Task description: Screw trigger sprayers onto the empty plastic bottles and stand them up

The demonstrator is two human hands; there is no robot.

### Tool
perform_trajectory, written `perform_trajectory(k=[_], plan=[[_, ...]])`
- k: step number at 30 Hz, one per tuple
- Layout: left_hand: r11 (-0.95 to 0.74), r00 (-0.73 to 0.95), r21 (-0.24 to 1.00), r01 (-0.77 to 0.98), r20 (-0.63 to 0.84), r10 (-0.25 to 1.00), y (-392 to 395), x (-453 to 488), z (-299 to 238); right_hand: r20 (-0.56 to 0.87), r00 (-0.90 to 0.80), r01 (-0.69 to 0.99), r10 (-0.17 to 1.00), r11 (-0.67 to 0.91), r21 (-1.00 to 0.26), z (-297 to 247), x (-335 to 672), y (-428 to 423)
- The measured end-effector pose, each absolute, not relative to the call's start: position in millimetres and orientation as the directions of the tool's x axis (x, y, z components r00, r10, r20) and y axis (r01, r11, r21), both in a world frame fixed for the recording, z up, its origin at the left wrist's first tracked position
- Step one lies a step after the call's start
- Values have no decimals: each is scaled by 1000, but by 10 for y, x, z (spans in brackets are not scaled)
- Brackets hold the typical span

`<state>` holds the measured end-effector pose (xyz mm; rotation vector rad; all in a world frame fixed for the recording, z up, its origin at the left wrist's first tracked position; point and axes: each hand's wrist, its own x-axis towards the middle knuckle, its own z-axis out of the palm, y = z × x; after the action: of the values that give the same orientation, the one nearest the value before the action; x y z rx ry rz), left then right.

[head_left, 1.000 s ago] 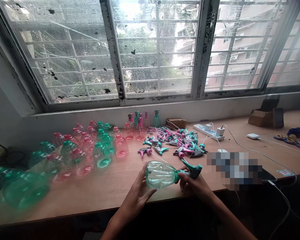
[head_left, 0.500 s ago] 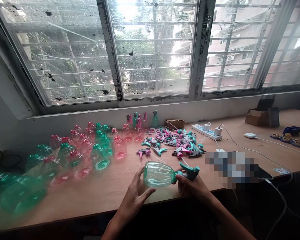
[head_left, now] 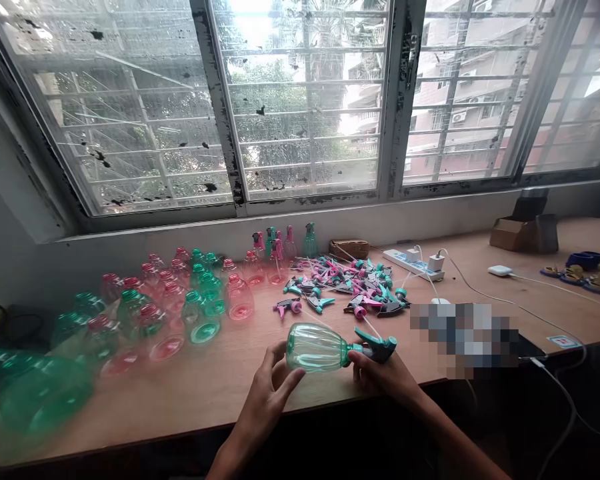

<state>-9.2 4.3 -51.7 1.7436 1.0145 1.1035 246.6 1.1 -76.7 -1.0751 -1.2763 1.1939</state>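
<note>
A clear green spray bottle (head_left: 316,348) lies sideways in the air above the table's front edge, its base to the left. My right hand (head_left: 380,377) is closed around its neck, just under the teal and grey trigger head (head_left: 377,345). At the base, my left hand (head_left: 270,390) has its fingers curled behind the bottle and its thumb against the lower edge. Beyond the hands lies a pile of loose pink and teal trigger heads (head_left: 350,277), some with white tubes.
Several open green and pink bottles (head_left: 203,320) stand on the left of the wooden table (head_left: 205,393). Finished spray bottles (head_left: 310,241) stand by the wall. A power strip (head_left: 414,263) with white cables, a cardboard box (head_left: 513,233) and a blurred-out patch are to the right.
My left thumb and fingers have closed in on the base of the bottle. The bottle has shifted very slightly; my right hand keeps its hold at the neck.
</note>
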Motion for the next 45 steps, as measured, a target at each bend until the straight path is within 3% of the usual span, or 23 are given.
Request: perform_trajectory(k=[8, 18, 24, 27, 33, 39, 45], plan=[[-451, 336, 859, 242, 362, 870, 56, -121, -480, 121, -43, -67, 992, 118, -991, -751, 2471, -20], [-328, 315, 938, 115, 279, 907, 24, -114, -484, 123, -92, -42, 988, 120, -992, -765, 2478, -18], [-407, 288, 898, 168, 350, 892, 63, -104, -532, 114, -73, -56, 991, 110, -992, -787, 2491, 2], [-374, 293, 903, 210, 307, 905, 35, -100, -500, 119, -77, -52, 990, 116, -992, -789, 2498, -3], [-344, 311, 933, 103, 298, 902, 27, -111, -464, 144, -162, -27, 976, 142, -990, -745, 2491, -26], [-429, 324, 877, 218, 349, 879, 55, -110, -521, 155, -156, -87, 976, 142, -986, -843, 2519, 36], [-326, 337, 933, 150, 262, 904, 13, -107, -468, 136, -193, 15, 972, 141, -990, -764, 2509, -18]])
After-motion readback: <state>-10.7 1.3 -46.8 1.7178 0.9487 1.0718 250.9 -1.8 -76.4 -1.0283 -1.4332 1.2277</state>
